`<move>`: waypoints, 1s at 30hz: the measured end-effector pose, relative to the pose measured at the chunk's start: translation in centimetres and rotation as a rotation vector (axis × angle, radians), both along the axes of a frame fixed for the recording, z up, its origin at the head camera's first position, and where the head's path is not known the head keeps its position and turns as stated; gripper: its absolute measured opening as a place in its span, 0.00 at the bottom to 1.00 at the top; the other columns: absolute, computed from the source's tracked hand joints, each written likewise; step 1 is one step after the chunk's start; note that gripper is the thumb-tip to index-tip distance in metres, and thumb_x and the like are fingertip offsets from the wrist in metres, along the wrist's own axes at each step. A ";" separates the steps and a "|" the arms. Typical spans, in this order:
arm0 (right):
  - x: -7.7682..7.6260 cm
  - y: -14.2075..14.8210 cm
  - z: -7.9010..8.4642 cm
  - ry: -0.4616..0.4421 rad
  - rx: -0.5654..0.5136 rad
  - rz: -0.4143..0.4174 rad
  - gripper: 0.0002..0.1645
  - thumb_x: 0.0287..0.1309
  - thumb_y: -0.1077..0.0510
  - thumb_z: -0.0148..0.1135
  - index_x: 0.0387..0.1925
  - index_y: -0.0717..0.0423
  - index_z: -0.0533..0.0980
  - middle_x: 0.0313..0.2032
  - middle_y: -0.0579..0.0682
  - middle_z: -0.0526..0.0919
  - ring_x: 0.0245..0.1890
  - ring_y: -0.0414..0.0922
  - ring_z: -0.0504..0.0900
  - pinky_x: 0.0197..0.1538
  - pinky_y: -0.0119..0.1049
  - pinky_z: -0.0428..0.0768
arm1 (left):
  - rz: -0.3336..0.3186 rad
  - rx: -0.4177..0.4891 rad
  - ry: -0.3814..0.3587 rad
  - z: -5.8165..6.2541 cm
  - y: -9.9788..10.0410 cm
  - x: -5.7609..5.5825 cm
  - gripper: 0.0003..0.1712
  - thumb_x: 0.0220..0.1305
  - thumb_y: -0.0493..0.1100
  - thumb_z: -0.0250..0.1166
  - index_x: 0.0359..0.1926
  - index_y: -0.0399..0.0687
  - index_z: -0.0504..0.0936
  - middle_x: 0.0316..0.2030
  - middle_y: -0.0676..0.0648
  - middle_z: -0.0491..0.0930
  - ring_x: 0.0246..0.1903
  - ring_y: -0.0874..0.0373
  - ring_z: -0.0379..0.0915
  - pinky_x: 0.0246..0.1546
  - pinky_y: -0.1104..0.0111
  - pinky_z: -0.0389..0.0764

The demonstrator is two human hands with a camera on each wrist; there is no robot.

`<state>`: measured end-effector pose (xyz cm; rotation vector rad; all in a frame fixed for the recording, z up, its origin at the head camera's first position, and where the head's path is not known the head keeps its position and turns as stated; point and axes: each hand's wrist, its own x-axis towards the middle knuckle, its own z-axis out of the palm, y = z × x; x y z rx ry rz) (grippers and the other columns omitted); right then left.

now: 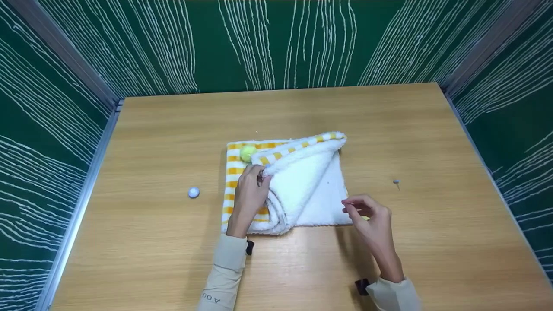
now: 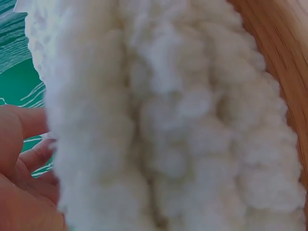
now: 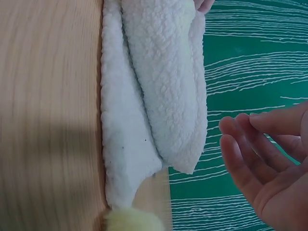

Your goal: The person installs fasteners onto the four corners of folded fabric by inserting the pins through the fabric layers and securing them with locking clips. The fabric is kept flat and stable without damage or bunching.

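Note:
A towel [image 1: 298, 185], fluffy white on one face and striped yellow and white on the other, lies partly folded on the table. My left hand [image 1: 250, 190] grips its turned-back flap near the middle; in the left wrist view thick white towel folds [image 2: 159, 120] hide most of the fingers. A small bluish spot shows by those fingertips, too small to identify. My right hand [image 1: 371, 220] hovers by the towel's near right corner, fingers loosely bent, holding nothing. Beneath it a fuzzy yellow ball [image 3: 134, 220] is partly hidden. One tennis ball [image 1: 247, 153] rests on the striped part, beside the flap.
A small white ball [image 1: 193, 192] sits left of the towel on the wooden table [image 1: 142, 242]. To the right lies a small pin-like piece with a blue head [image 1: 396, 182]. Green panels [image 1: 276, 43] with white lines stand around the table's back and sides.

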<state>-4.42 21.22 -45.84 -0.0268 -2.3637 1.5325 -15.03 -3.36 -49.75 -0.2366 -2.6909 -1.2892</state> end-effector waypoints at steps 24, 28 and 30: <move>-1.6 5.7 -3.6 -0.118 0.231 -0.139 0.06 0.54 0.67 0.64 0.36 0.62 0.80 0.35 0.54 0.84 0.33 0.46 0.81 0.29 0.23 0.76 | -0.194 0.035 0.274 3.0 4.2 3.7 0.05 0.58 0.31 0.61 0.35 0.41 0.82 0.45 0.44 0.76 0.49 0.55 0.70 0.47 0.70 0.75; -1.9 6.6 -3.8 -0.128 0.241 -0.141 0.08 0.54 0.66 0.64 0.38 0.63 0.79 0.38 0.55 0.83 0.34 0.46 0.80 0.28 0.21 0.75 | -0.319 0.005 0.264 3.3 5.6 4.7 0.06 0.59 0.32 0.61 0.35 0.43 0.82 0.42 0.48 0.76 0.47 0.58 0.71 0.47 0.75 0.73; -2.0 7.1 -4.0 -0.135 0.239 -0.137 0.09 0.55 0.66 0.63 0.39 0.62 0.79 0.40 0.56 0.82 0.34 0.47 0.80 0.27 0.21 0.75 | -0.385 -0.024 0.243 3.3 6.3 5.1 0.06 0.60 0.33 0.60 0.36 0.44 0.82 0.42 0.50 0.76 0.46 0.59 0.71 0.47 0.76 0.73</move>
